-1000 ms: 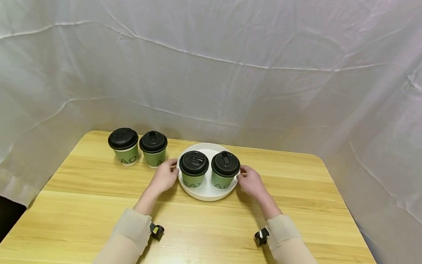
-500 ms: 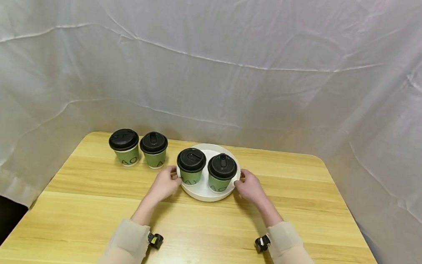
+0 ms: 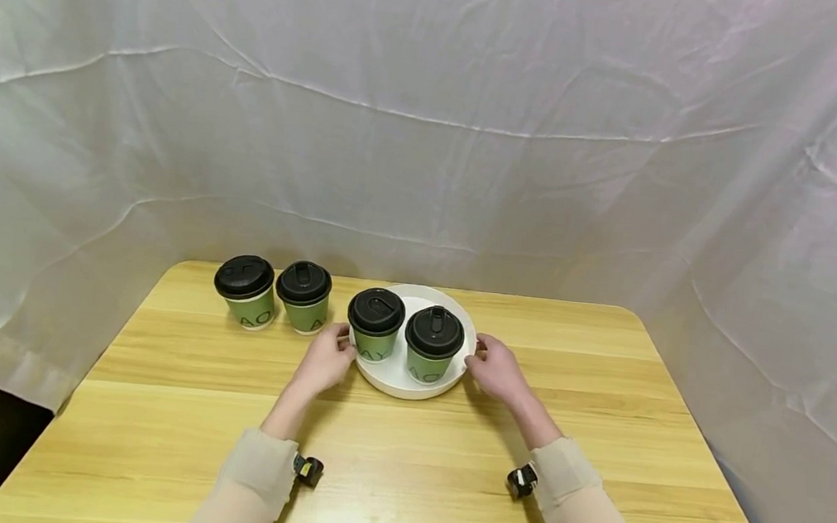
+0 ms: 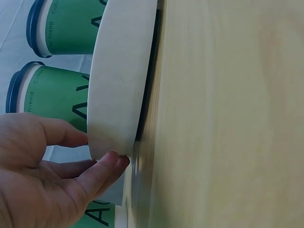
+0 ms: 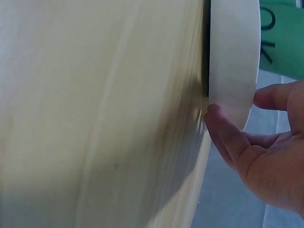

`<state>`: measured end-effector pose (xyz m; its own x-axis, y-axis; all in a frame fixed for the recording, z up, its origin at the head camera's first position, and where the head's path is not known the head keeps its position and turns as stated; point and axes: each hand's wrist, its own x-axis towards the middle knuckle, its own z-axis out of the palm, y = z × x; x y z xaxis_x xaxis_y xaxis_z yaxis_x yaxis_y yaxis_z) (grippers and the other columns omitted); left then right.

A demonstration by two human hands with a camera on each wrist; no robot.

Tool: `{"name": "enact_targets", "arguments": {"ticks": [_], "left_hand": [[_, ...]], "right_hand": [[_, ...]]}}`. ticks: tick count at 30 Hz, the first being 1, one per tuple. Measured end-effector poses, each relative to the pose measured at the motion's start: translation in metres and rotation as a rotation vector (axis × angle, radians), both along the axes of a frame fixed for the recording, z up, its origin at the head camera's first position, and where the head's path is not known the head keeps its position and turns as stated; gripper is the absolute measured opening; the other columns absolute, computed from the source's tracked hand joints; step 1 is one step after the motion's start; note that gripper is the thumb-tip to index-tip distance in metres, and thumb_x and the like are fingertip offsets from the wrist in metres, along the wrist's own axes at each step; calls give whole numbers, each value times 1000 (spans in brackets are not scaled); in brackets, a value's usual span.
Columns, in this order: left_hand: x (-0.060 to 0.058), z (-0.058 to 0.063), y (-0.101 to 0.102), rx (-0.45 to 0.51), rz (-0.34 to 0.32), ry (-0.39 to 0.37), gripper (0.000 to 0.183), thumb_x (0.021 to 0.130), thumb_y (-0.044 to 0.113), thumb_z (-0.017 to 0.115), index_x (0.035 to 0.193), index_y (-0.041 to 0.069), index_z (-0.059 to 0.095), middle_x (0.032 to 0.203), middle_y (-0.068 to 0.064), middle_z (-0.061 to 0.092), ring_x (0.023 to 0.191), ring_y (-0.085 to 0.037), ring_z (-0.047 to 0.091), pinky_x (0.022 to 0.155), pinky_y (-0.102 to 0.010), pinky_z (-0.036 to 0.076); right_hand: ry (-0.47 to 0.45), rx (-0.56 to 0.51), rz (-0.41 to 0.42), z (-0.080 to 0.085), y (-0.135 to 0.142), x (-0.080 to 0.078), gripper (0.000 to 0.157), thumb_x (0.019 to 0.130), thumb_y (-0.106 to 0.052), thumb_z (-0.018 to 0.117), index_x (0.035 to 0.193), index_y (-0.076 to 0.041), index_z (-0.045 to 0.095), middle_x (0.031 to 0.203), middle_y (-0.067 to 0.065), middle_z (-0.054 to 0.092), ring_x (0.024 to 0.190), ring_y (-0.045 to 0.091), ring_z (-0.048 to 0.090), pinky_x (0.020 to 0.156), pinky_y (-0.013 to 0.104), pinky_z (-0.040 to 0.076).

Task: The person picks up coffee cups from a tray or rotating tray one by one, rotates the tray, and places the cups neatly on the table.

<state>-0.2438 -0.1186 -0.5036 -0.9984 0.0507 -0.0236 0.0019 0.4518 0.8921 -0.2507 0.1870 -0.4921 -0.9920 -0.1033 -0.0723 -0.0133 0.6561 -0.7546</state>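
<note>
A round white tray (image 3: 408,391) sits toward the back middle of the wooden table. On it stand two green paper cups with black lids, a left cup (image 3: 374,342) and a right cup (image 3: 427,366) slightly nearer me. My left hand (image 3: 323,361) holds the tray's left edge, thumb at the upper rim and fingertips along the lower side, as the left wrist view shows. At the opposite edge my right hand (image 5: 273,156) pinches the rim the same way. A dark band (image 4: 149,76) shows under the tray wall; whether it is a base or shadow, I cannot tell.
Two more lidded green cups stand at the back left of the table, an outer cup (image 3: 253,311) and an inner cup (image 3: 306,316) close to my left hand. Pale cloth (image 3: 426,171) hangs behind and at both sides of the wooden table (image 3: 414,477).
The tray has turned clockwise in place. Its left cup has shifted back and left, its right cup forward and left. Both hands stay at the rim with small shifts.
</note>
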Motion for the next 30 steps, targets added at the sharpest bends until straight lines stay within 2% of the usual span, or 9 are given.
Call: {"name": "enact_targets", "arguments": {"ticks": [3,5,12,18,22,26,30], "left_hand": [[-4,0,-3,-15,2,-2,45,99,1,51,142,-13,50,135,-31,59,107,-32,61,82,-35,52],[-6,-1,-4,-22,3,1,44,100,2,50,141,-12,51,134,-31,60,106,-31,62,79,-33,52],[-9,-1,-5,-41,3,13,44,99,3,50,142,-10,53,137,-30,60,116,-32,62,88,-38,54],[-9,1,-5,-54,-5,4,45,101,3,50,143,-10,52,139,-29,59,117,-32,62,87,-37,55],[-10,1,-5,-57,-8,-2,44,101,3,50,143,-11,51,141,-30,58,123,-35,62,91,-39,55],[-11,2,-4,-59,-14,-3,45,102,3,49,144,-11,50,144,-31,56,128,-37,60,97,-43,55],[-12,3,-4,-56,-20,-8,45,102,4,49,145,-11,49,145,-31,54,129,-38,60,96,-42,55]], "right_hand": [[-6,4,2,0,1,-2,57,95,-8,57,147,13,46,138,29,59,126,43,61,108,51,50],[-4,9,4,-1,1,-3,56,95,-8,58,146,12,47,138,28,59,126,43,62,108,51,51],[5,23,6,-2,2,-6,55,96,-9,58,146,11,48,136,27,61,124,44,62,107,52,50],[24,51,-5,-1,1,-9,55,96,-10,59,146,11,48,138,28,59,123,42,63,106,51,51],[64,126,3,1,0,-13,54,96,-11,60,145,10,50,138,28,58,119,40,64,104,51,52],[151,275,19,1,1,-19,51,95,-14,62,140,9,55,132,27,61,120,40,60,107,53,49],[232,403,31,-2,3,-24,48,93,-18,63,135,7,60,127,24,63,121,41,58,106,54,48]]}}
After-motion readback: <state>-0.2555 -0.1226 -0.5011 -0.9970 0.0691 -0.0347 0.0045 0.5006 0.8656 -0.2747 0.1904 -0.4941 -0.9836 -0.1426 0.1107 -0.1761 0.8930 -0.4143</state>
